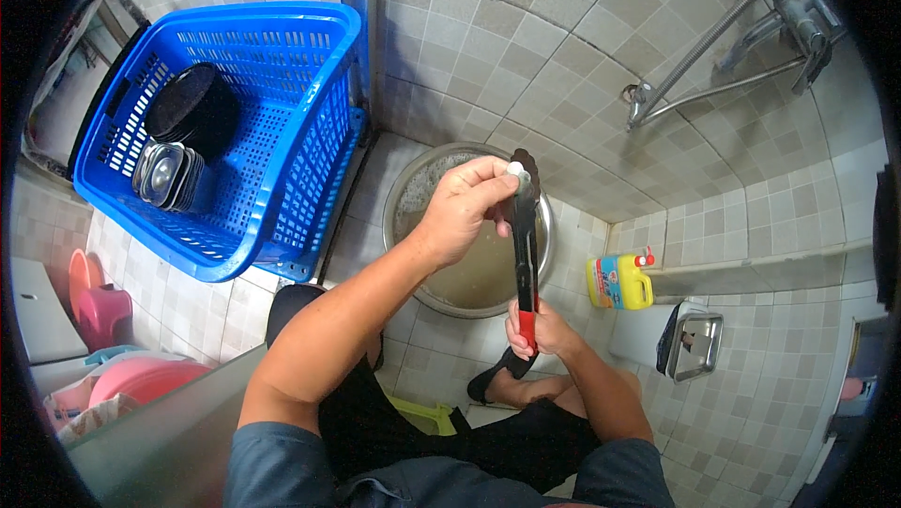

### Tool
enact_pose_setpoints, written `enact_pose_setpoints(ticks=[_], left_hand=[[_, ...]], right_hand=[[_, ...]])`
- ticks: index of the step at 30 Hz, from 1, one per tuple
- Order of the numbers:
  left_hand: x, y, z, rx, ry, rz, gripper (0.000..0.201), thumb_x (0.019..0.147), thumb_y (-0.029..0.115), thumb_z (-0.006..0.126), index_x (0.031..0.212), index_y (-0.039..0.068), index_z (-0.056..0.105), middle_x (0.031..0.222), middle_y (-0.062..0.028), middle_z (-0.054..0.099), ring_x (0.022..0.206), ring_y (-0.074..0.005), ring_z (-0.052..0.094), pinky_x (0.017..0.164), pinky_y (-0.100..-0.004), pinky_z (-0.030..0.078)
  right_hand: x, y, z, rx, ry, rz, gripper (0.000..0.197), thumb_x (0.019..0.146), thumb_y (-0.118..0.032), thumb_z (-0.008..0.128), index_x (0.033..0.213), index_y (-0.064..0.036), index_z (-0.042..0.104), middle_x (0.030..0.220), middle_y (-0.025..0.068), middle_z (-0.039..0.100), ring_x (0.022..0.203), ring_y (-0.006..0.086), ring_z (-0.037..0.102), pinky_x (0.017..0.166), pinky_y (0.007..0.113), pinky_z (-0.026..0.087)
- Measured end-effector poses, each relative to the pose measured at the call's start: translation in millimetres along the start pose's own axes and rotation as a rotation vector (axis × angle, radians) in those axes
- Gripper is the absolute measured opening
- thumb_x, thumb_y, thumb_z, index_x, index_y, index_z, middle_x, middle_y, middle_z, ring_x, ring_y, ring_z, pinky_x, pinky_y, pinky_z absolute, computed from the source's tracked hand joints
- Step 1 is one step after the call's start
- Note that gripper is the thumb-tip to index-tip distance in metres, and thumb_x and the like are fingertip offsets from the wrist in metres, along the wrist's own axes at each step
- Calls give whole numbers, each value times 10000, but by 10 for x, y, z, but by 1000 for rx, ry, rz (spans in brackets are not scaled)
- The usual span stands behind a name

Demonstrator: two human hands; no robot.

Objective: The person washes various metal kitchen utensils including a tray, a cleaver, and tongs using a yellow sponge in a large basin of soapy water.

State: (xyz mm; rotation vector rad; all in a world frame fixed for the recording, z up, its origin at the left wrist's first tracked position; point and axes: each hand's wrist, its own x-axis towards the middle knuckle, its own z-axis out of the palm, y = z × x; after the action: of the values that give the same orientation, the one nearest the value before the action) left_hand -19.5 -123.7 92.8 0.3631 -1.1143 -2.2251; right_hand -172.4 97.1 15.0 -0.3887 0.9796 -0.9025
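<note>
Upright in front of me is a pair of tongs [524, 259] with black arms and red handles. My right hand [542, 330] is wrapped round its red lower end. Near the dark scalloped tips, my left hand [460, 208] pinches a small whitish-green piece [517, 173] against the tongs; it may be a scrubbing pad, but most of it is hidden by the fingers. Below both hands, a round metal basin [457, 312] on the floor holds cloudy water, with foam along its left side.
A blue plastic basket [310, 147] at left holds black round pans [192, 109] and stacked metal dishes [167, 175]. A yellow jug [619, 281] and a metal container [696, 347] stand at right. A wall tap with hose [718, 39] juts out above; pink basins [150, 379] lie lower left.
</note>
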Motion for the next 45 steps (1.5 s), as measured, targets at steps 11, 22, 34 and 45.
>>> enact_pose_setpoints(ticks=[11,22,34,45], left_hand=[[44,-27,-103,-6,74,12,228,992,288,582,889,88,620,758,-21,636,596,-100,576,485,-247,441],[39,-19,-32,-152,78,-18,252,972,235,530,861,32,631,726,-74,628,561,-154,571,525,-285,464],[14,29,-71,-26,103,-18,172,899,148,551,828,12,628,729,-91,628,600,-173,586,547,-313,486],[35,106,-86,126,150,-42,183,861,136,570,756,4,642,675,-78,614,508,-160,551,463,-302,465]], right_hand=[[31,44,13,-198,111,26,439,1068,-274,362,695,-59,449,521,64,475,405,169,480,401,307,386],[-17,42,-84,7,-125,68,316,1038,-245,448,774,-73,452,541,89,481,365,181,437,365,330,394],[-30,44,-66,104,-163,139,320,1030,-219,460,750,-64,456,533,96,470,363,178,416,353,330,377],[-3,69,-95,13,-150,123,334,1038,-255,459,758,-74,446,540,84,469,371,174,425,363,326,382]])
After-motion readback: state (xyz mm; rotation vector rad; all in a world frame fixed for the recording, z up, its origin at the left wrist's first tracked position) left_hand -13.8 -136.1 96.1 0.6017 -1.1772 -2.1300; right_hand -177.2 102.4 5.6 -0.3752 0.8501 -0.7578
